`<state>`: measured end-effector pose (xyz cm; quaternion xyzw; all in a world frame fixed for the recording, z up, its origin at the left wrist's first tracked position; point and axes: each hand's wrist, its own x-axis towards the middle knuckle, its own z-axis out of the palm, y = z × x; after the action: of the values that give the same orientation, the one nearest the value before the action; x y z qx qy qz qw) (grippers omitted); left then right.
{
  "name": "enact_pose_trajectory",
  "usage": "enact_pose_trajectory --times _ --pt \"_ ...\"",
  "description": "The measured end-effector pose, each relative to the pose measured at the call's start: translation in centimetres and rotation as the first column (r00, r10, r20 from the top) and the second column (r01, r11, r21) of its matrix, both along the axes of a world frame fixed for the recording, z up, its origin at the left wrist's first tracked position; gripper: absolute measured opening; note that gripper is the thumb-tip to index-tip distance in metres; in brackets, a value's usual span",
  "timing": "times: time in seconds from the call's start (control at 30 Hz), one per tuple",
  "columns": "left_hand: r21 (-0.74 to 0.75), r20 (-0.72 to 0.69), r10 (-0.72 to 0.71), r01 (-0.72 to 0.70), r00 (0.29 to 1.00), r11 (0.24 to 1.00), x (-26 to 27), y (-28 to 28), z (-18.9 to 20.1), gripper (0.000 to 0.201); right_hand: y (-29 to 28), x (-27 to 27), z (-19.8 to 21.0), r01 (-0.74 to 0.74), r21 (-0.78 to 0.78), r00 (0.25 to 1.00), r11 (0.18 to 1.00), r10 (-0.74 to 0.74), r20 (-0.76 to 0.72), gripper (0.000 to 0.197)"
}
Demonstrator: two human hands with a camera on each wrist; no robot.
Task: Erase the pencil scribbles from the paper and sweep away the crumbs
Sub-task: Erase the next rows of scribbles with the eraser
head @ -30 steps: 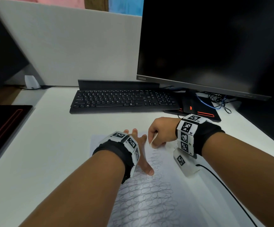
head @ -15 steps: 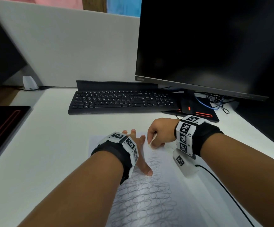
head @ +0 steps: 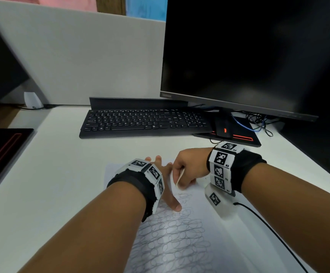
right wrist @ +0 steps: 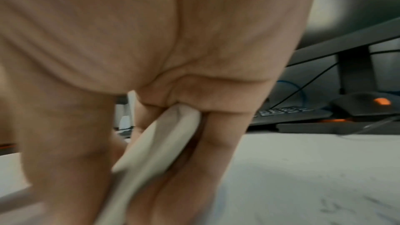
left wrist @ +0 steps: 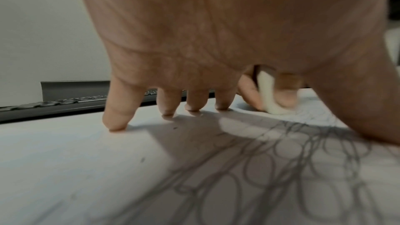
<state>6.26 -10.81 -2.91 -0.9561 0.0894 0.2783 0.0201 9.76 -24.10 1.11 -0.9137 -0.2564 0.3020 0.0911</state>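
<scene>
Head view: even, soft overhead light, mildly dim; pale glare patch on paper (head: pixel 172 233); wide-angle bending at edges. Left wrist view: hand (left wrist: pixel 216 40) casts a soft shadow on the paper; near scribbles (left wrist: pixel 281 168) out of focus. Right wrist view: strong blur throughout, background soft.

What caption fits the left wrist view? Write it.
Left hand braces the scribbled paper on spread fingertips while the eraser rubs beyond.

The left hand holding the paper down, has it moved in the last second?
No. The left hand still presses the paper at the same spot, thumb beside the scribbles.
</scene>
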Motion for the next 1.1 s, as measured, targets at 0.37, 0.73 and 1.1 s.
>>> enact_pose_trajectory --times 0.37,0.73,1.1 --pt "0.0 0.009 -0.008 0.008 1.0 1.0 -0.4 0.0 0.5 0.127 -0.4 1.0 -0.1 0.049 0.012 0.996 0.999 -0.05 0.075 0.009" --pt "-0.019 0.002 -0.002 0.002 1.0 1.0 -0.3 0.2 0.4 0.127 -0.2 0.8 -0.3 0.045 0.016 0.998 0.999 -0.044 -0.033 0.009" --pt "-0.005 0.015 -0.016 0.016 1.0 1.0 -0.5 0.0 0.5 0.128 -0.8 1.4 -0.2 0.051 0.012 0.998 0.999 -0.051 -0.026 0.009"
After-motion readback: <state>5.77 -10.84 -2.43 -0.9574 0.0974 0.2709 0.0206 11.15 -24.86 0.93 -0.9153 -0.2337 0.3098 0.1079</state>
